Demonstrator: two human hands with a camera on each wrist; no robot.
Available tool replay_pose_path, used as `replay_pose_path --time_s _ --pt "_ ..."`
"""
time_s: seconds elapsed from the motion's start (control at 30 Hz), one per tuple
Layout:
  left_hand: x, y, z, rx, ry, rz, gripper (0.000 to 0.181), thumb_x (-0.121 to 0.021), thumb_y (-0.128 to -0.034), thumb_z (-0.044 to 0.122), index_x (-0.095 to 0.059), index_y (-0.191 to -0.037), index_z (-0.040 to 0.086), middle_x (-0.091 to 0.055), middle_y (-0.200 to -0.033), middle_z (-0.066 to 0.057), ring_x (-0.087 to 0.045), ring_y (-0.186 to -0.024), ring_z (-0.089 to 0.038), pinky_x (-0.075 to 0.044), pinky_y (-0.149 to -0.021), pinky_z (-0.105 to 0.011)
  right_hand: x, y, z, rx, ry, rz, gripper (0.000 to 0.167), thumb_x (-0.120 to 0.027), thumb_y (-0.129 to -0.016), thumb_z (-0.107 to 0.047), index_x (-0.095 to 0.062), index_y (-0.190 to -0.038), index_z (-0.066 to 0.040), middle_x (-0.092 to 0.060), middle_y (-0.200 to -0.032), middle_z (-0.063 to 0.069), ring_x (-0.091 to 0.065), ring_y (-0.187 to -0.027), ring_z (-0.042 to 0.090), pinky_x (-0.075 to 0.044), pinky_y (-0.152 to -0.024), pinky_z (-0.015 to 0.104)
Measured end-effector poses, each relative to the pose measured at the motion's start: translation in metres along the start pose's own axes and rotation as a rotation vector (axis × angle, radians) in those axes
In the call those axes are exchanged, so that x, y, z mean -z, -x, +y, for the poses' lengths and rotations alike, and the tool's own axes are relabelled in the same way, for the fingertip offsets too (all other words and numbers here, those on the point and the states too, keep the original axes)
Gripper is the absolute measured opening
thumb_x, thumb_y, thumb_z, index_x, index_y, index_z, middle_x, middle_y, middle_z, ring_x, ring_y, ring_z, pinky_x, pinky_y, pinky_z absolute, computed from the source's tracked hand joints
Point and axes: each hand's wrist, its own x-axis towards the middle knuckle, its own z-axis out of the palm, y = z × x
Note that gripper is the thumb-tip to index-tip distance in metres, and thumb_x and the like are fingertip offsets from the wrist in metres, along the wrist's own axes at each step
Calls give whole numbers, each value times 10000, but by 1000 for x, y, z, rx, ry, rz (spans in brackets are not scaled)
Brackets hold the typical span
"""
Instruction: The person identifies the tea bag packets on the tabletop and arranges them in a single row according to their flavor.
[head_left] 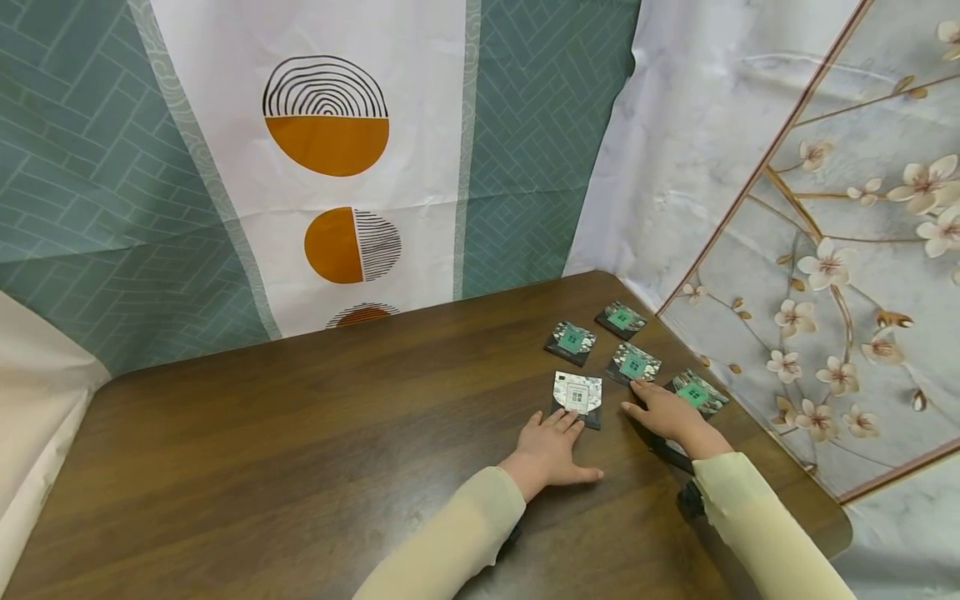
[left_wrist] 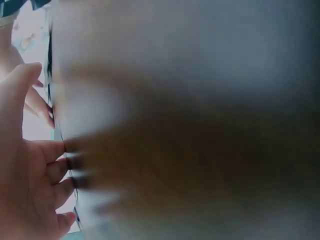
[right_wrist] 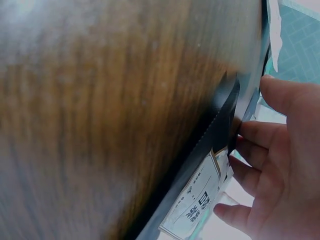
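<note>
My left hand (head_left: 551, 450) lies palm down with its fingers spread, the fingertips on the lower part of a flat packet with a white patterned face (head_left: 577, 388). To its right, my right hand (head_left: 666, 414) reaches over a dark packet (head_left: 670, 452) that it partly hides. In the right wrist view that packet shows a white printed label (right_wrist: 195, 197), and the slightly bent fingers (right_wrist: 262, 135) touch its edge. Just beyond the right fingertips lies a packet with a green label (head_left: 633, 364). Another green-labelled packet (head_left: 697, 392) is partly behind this hand.
Two more green-labelled packets, one (head_left: 571, 340) behind the white one and one (head_left: 621, 318) at the far corner, lie on the brown wooden table (head_left: 262, 450). A patterned cloth (head_left: 420, 167) hangs along the back edge, and a flowered curtain (head_left: 810, 333) borders the right edge.
</note>
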Motion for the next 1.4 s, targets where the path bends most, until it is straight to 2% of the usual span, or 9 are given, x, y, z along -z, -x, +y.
replay_pose_path --time_s 0.1,0.47,0.77,0.97,1.17,1.4 --pt "1 5 -8 7 22 -11 878 -506 -889 788 -375 -1597 286 -306 -1696 121 -258 -1591 -79 -256 -1302 -388 -1 -1 1 7 2 1 692 -491 -1061 -393 -360 -1538 92 -310 -1602 365 -348 -1462 553 -348 -1150 690" --pt "4 22 -37 25 115 11 881 -581 -896 709 -423 -1576 172 -353 -1688 8 -291 -1592 -183 -337 -1268 -365 3 1 -3 30 -9 9 650 -507 -1055 -324 -378 -1520 112 -337 -1586 372 -360 -1449 562 -342 -1159 682" --pt "0 43 -58 32 62 96 873 -604 -907 673 -447 -1553 108 -401 -1656 -68 -362 -1557 -260 -389 -1235 -378 5 0 -2 19 -6 -20 679 -513 -1053 -361 -369 -1529 101 -317 -1593 371 -362 -1437 576 -346 -1146 693" --pt "2 53 -68 54 68 82 860 -591 -922 666 -442 -1555 103 -393 -1661 -72 -357 -1560 -257 -383 -1240 -395 6 1 -2 23 -7 -31 689 -514 -1052 -372 -365 -1531 101 -315 -1590 374 -366 -1431 579 -349 -1139 697" --pt "0 58 -84 77 97 68 860 -582 -929 664 -438 -1557 94 -388 -1664 -75 -340 -1568 -263 -376 -1243 -425 7 1 -2 19 -12 -39 695 -517 -1050 -375 -363 -1531 102 -316 -1587 379 -372 -1422 586 -354 -1131 701" --pt "1 70 -102 112 125 55 859 -577 -939 656 -427 -1561 83 -373 -1671 -91 -333 -1571 -277 -367 -1246 -464 12 2 -3 18 -4 -40 689 -520 -1052 -374 -371 -1527 102 -333 -1577 380 -386 -1410 589 -363 -1121 702"
